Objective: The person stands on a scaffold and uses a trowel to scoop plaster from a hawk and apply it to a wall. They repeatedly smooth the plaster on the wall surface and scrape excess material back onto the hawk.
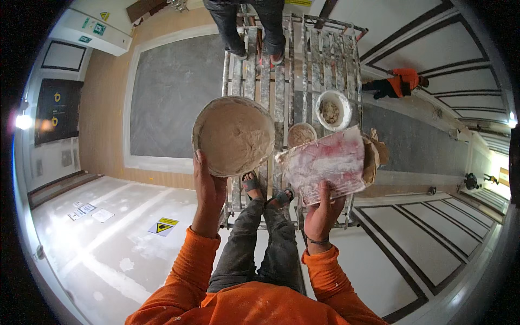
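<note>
2-handed hold: gripping a compound bucket and a plaster-smeared bundle above a scaffold deck

Grasping with the left hand [208, 189] the near left side of the wide compound bucket [196, 132], with the thumb against the outer wall and the other fingers mostly out of sight. Containing a thick, brownish compound [233, 138], roughened toward the right. Clamping with the right hand [323, 214] the near edge of the plaster-smeared bundle [330, 162], with the thumb on the upper face and the other fingers underneath. Showing white crust and pink stains there, plus brown paper layers [372, 157] at the right end; not revealing for certain a folded sack or a board. Holding the bundle's left corner just beside the bucket's rim, without showing contact or a narrow gap clearly.

Standing in sandals [250, 186] on the spattered scaffold deck [280, 86], facing 2 smaller containers beyond the bundle: a small tub [290, 129] of compound and a white bucket [345, 112] with residue inside. Sharing the deck with 1 co-worker [230, 27], visible by the legs.

Apparently handling bucket and bundle together, not scooping or pouring. Probably calling next for a level bucket, a firm clamp on the bundle and careful footing between the containers.
</note>
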`<state>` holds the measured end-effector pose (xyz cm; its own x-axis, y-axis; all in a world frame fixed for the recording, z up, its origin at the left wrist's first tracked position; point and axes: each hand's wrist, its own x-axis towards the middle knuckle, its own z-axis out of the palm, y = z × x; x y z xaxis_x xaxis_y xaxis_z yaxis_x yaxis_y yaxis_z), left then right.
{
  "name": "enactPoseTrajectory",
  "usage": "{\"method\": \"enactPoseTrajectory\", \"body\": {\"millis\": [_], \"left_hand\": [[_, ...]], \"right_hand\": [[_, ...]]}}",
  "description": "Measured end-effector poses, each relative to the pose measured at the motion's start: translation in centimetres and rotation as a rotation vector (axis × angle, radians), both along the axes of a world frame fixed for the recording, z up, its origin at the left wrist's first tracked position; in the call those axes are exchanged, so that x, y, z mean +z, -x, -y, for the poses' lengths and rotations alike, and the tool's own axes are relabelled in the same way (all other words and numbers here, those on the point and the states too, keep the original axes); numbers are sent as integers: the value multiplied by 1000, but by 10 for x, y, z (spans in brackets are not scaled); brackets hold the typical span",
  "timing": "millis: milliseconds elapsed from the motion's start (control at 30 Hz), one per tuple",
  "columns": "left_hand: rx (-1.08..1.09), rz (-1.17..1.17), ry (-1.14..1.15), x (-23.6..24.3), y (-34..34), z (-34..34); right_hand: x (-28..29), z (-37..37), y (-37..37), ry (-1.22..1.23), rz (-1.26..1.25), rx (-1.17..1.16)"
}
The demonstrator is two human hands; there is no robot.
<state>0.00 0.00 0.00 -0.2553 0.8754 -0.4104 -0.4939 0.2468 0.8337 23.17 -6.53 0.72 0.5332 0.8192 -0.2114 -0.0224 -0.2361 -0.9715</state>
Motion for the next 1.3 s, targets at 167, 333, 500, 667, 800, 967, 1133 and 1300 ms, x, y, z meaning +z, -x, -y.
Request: {"method": "enactPoseTrajectory", "body": {"millis": [167,333,500,667,800,967,1133,1300], "left_hand": [[74,392,152,-14,-43,44],[41,284,-2,33,18,-4],[182,56,-12,68,55,-3],[377,3,71,93,67,34],[430,-138,13,127,72,58],[714,-35,-22,122,84,104],[1022,147,-5,128,102,134],[1065,10,32,149,119,169]], "right_hand": [[72,-13,-26,-278,434,749],[47,-51,18,-513,776,1041],[52,-71,33,-609,649,1202],[82,-89,45,-696,554,1317],[114,-105,75,-797,463,1358],[131,-112,111,-836,419,1605],[126,-114,145,-375,-81,1541],[130,-93,215,105,-487,1123]]}}
